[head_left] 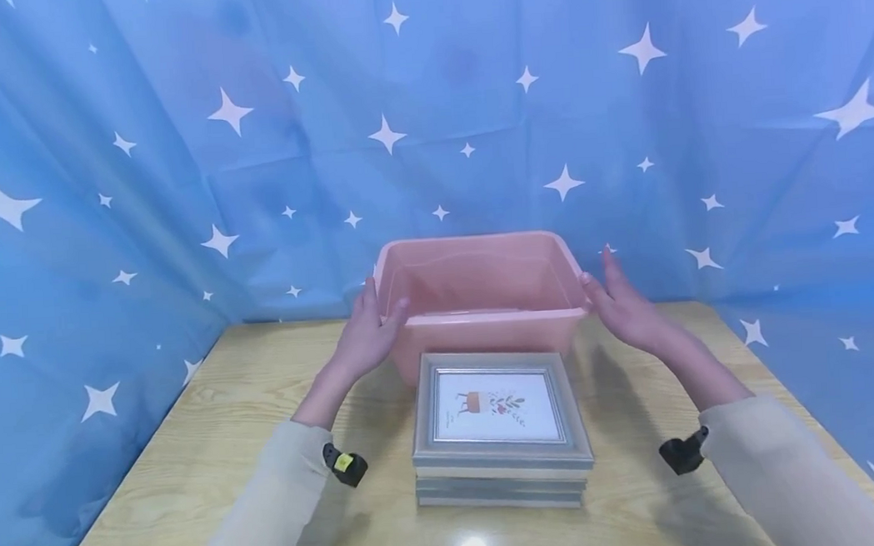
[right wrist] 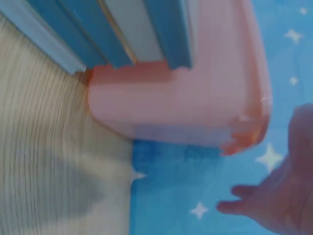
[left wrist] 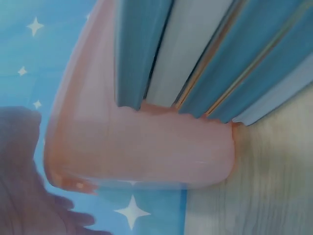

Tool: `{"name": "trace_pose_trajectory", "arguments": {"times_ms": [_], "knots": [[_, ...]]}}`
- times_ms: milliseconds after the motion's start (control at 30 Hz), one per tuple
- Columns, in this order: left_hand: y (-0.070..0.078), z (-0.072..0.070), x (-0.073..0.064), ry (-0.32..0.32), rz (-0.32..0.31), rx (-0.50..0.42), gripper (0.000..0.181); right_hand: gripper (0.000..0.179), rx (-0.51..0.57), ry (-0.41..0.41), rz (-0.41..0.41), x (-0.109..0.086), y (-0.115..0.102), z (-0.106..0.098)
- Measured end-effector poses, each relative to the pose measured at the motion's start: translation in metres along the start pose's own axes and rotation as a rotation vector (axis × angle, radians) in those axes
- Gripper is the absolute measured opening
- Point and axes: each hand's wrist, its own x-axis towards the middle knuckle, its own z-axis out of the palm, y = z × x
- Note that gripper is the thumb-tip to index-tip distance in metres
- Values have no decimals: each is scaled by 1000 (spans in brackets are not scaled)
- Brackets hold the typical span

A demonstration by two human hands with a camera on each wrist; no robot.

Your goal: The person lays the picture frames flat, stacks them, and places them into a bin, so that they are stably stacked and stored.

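Observation:
A pink plastic basin [head_left: 486, 333] stands upright at the far side of the table, its inside bare where I can see it. Beside its left rim is my left hand [head_left: 366, 336], fingers extended and thumb spread toward the front corner. My right hand [head_left: 629, 310] is at the right rim, with straight fingers pointing up and away. Both wrist views show a gap between each hand and the basin wall [left wrist: 161, 152]. In front of the basin lies a stack of several picture frames [head_left: 504, 450]; the top one holds a print of a potted plant.
The wooden table [head_left: 253, 451] extends to both sides of the stack. A blue curtain with white stars [head_left: 471, 95] hangs behind the basin and along the sides. A small black camera is strapped to each wrist.

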Motion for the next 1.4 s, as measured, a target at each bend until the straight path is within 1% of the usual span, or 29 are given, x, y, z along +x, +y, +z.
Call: {"name": "trace_pose_trajectory", "arguments": {"times_ms": [67,167,233,300,400,467,533,600,700,800,867,933,1000,1067,1167,1267,1400], "knots": [[0,-1,-12,46,32,-2,88,79,28,98,-35,-11,-5,3],[4,-2,-35,149,74,-5,88,76,84,252,-134,-33,-15,12],[7,-3,-53,198,100,-24,89,74,119,328,-192,-49,-23,22],[9,-3,-68,222,149,-51,86,76,143,367,-229,-65,-30,32],[11,-1,-87,203,218,-64,78,81,141,380,-250,-85,-36,47],[12,3,-97,171,245,-63,72,83,128,356,-245,-96,-38,56],[13,9,-105,132,236,-61,71,81,116,306,-227,-105,-38,65],[13,14,-112,91,205,-87,72,79,115,253,-205,-111,-37,74],[10,25,-116,17,152,-158,77,77,118,188,-163,-116,-34,89],[8,34,-116,-50,108,-234,86,81,136,177,-140,-115,-30,104],[7,40,-115,-80,97,-278,91,84,144,186,-115,-113,-30,111],[8,46,-114,-95,79,-300,95,88,145,191,-73,-111,-31,115],[8,50,-110,-104,70,-323,97,92,138,179,-16,-109,-32,116],[7,54,-107,-112,55,-334,99,96,132,149,48,-108,-33,115],[7,56,-103,-123,38,-360,99,100,142,102,113,-105,-32,115],[6,57,-100,-133,26,-349,98,102,161,74,148,-102,-33,115],[4,57,-98,-146,26,-300,97,106,174,35,167,-99,-34,114]]}}
